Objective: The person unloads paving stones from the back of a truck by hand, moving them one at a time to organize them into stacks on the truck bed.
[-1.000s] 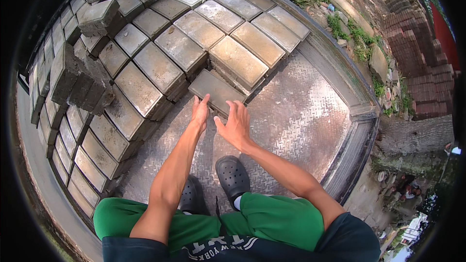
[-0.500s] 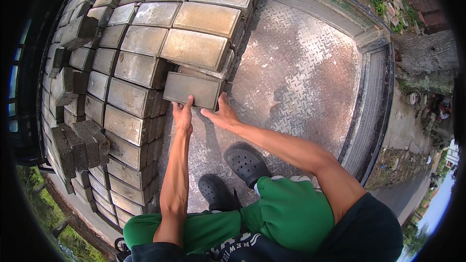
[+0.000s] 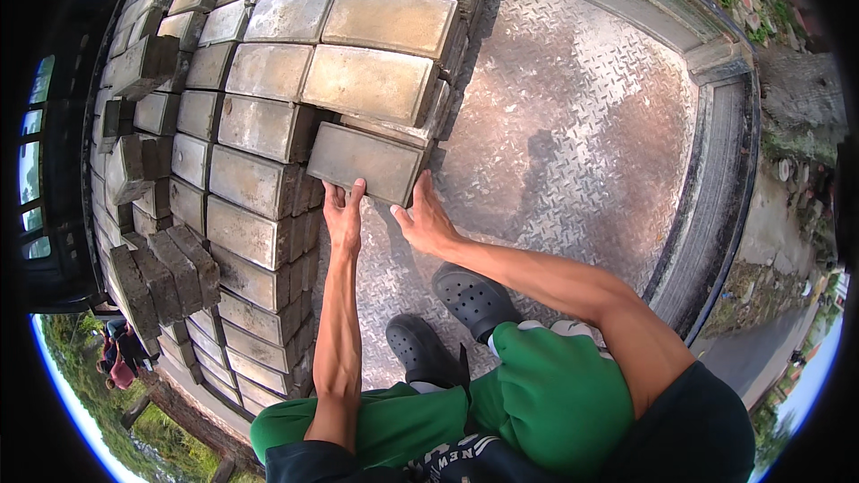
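A grey rectangular concrete block [image 3: 367, 163] lies slightly askew at the near right edge of the stack, partly over another block beneath. My left hand [image 3: 344, 215] grips its near long edge near the left end, thumb on the top face and fingers underneath. At its right end, my right hand [image 3: 425, 219] presses its fingers to the short side, thumb stretched out near the front corner. Stacked concrete blocks [image 3: 362, 85] rise just beyond it, their faces pale and sandy. What the block rests on is mostly hidden.
Several loose blocks [image 3: 165, 275] stand on edge atop the stack at left. The truck bed's diamond-plate floor [image 3: 573, 143] spreads right, bounded by a raised metal side wall [image 3: 716, 188]. Dark clogs [image 3: 474, 300] are on my feet. People [image 3: 121, 358] are outside at lower left.
The whole view has shifted a little. The held block has turned slightly, its right end nearer me, with both hands staying on it. People outside have come into view at lower left.
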Motion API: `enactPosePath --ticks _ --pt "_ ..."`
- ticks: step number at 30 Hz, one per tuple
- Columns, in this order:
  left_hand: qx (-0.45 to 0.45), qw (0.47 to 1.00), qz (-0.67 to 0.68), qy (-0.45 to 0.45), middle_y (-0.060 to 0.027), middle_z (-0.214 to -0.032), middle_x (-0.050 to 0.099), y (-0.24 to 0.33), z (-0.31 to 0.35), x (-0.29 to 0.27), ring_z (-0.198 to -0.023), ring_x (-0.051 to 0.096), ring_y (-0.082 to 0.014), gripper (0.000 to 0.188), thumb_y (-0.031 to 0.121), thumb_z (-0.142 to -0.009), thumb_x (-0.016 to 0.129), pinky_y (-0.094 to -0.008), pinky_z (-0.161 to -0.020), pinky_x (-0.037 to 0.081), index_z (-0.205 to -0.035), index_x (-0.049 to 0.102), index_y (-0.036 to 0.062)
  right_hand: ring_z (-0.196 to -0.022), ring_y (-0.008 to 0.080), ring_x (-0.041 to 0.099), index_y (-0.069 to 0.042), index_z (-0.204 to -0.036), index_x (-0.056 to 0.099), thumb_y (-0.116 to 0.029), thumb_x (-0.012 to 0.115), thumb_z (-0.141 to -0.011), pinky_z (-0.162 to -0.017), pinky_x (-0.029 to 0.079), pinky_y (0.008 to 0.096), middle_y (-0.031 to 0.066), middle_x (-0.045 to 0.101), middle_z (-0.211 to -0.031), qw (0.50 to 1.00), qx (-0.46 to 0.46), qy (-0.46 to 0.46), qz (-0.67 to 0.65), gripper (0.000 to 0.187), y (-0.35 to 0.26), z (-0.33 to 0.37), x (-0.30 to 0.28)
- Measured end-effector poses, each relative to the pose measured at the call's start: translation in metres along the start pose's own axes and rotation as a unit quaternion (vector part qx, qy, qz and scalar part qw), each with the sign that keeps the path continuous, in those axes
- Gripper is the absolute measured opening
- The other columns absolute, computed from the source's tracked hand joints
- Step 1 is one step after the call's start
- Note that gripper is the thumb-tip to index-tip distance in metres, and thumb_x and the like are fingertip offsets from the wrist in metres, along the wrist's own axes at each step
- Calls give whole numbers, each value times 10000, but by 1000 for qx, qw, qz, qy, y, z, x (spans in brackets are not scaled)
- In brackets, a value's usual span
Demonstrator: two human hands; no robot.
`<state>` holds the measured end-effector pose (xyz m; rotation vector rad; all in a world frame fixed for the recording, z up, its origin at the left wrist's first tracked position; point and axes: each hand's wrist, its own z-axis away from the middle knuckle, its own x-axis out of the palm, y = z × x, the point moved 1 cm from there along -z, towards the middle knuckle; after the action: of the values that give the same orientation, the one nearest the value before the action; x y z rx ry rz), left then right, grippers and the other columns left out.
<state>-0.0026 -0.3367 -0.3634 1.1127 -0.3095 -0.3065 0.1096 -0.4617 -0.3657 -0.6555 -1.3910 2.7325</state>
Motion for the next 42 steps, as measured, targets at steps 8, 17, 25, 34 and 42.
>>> enactPosePath --ticks 8,17,25,34,42 --pt "-83 992 78 44 -71 -1546 391 -3 -29 6 -1447 303 -218 730 108 -935 673 -488 -1181 155 -1551 282 126 -1496 463 83 172 -1483 112 -379 522 -986 -1223 114 528 384 131 -1559 995 -7 45 87 848 -7 -9 5" --pt "-101 985 119 74 -86 -1577 306 11 -30 32 -1436 290 -322 892 67 -900 689 -681 -1079 254 -1575 147 281 -1491 479 103 182 -1474 130 -367 547 -978 -1167 199 618 378 153 -1560 993 36 -18 108 850 -24 -23 -22" --pt "-104 974 170 109 -137 -1397 484 8 -34 42 -1265 501 -342 757 -31 -850 683 -572 -965 475 -1466 295 178 -1409 441 358 135 -1497 -109 -580 640 -853 -1148 320 385 385 225 -1537 997 59 33 -30 1219 16 -49 1" --pt "-232 963 -133 18 -215 -1535 362 58 -23 -10 -1426 360 -376 800 397 -914 695 -585 -1112 364 -1523 284 80 -1402 355 390 37 -1549 114 -645 621 -866 -1127 356 393 283 326 -1536 960 196 -198 20 1090 -30 -19 -31" --pt "37 837 -538 95 -96 -568 640 239 84 -129 -595 670 -282 638 487 -1035 427 -452 -693 526 -676 672 19 -1003 266 678 33 -1042 709 -464 641 -928 -886 509 367 151 724 -999 903 -96 -344 239 515 -126 -31 22"
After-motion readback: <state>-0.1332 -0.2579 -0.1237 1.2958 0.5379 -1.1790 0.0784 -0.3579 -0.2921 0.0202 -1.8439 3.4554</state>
